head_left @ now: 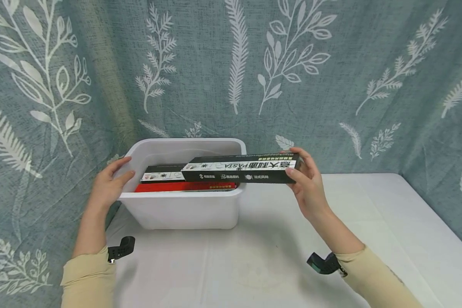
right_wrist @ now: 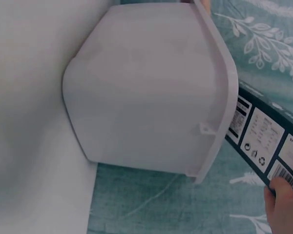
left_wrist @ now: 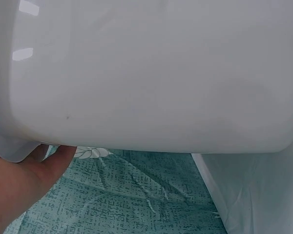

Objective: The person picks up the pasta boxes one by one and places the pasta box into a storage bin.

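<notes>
My right hand grips the right end of a long black-and-white pasta box, thumb on its front. The box slants slightly, its left end above the inside of a white plastic bin and its right end out past the rim. In the right wrist view, the thumb presses by the barcode on the box's printed side. My left hand holds the bin's left rim. Inside the bin lie a similar black-and-white box, partly covered by the held one, and a red box in front of it.
The bin stands on the left part of a white-covered table. Close behind it hangs a blue-green curtain with white leaf patterns, which also runs along both sides. A black wrist device sits on the right forearm, another on the left.
</notes>
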`<action>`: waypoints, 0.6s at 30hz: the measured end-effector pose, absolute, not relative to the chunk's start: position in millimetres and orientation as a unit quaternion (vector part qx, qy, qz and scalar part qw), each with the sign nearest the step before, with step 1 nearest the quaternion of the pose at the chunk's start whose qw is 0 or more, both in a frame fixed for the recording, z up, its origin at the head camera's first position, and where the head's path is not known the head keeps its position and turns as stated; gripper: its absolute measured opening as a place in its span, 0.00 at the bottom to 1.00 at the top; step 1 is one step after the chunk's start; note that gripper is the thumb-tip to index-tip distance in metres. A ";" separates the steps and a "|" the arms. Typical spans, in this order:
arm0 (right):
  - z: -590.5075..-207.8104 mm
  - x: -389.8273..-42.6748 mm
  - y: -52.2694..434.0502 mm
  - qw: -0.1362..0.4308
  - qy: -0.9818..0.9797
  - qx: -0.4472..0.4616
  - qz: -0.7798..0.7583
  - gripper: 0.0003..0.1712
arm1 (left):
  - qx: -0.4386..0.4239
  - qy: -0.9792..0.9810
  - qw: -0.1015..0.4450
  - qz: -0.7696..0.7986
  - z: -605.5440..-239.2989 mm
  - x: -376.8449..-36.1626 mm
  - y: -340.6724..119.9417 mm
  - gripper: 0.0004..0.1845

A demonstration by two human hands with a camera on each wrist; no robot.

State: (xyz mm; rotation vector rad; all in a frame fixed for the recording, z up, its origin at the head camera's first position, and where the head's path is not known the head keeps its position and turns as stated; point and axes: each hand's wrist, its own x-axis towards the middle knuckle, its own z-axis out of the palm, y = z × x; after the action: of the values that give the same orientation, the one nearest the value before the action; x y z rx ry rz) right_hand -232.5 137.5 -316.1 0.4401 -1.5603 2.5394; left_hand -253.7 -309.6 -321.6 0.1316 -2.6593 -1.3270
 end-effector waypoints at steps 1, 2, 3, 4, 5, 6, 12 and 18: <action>-316.9 -233.3 136.1 0.060 -0.519 0.149 0.840 0.29 | 0.044 -0.890 0.084 -0.445 -321.8 -253.9 -309.6 0.31; -317.6 -234.2 134.7 0.056 -0.519 0.152 0.839 0.30 | 0.044 -0.890 0.084 -0.446 -322.0 -253.9 -309.6 0.30; -318.3 -235.1 133.2 0.053 -0.520 0.155 0.838 0.30 | 0.043 -0.890 0.085 -0.445 -322.2 -254.1 -309.7 0.30; -318.6 -236.1 131.8 0.050 -0.521 0.158 0.837 0.31 | 0.043 -0.891 0.086 -0.445 -322.2 -254.2 -309.7 0.30; -318.9 -237.1 130.3 0.048 -0.524 0.161 0.835 0.31 | 0.043 -0.890 0.086 -0.445 -322.1 -254.2 -309.8 0.30; -319.2 -238.2 128.8 0.045 -0.527 0.163 0.833 0.32 | 0.043 -0.890 0.087 -0.446 -322.0 -254.2 -309.8 0.30; -320.2 -245.6 120.4 0.024 -0.547 0.165 0.820 0.38 | 0.044 -0.890 0.090 -0.444 -322.1 -254.0 -309.9 0.30; -322.0 -250.5 116.0 -0.008 -0.547 0.148 0.824 0.36 | 0.044 -0.891 0.092 -0.442 -322.6 -254.4 -310.0 0.30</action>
State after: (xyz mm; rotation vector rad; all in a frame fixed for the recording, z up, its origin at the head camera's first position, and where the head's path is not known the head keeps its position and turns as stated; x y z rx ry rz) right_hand -250.5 116.0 -322.0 0.4668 -1.7279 2.6008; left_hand -254.4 -310.0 -322.6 0.1308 -2.6456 -1.3137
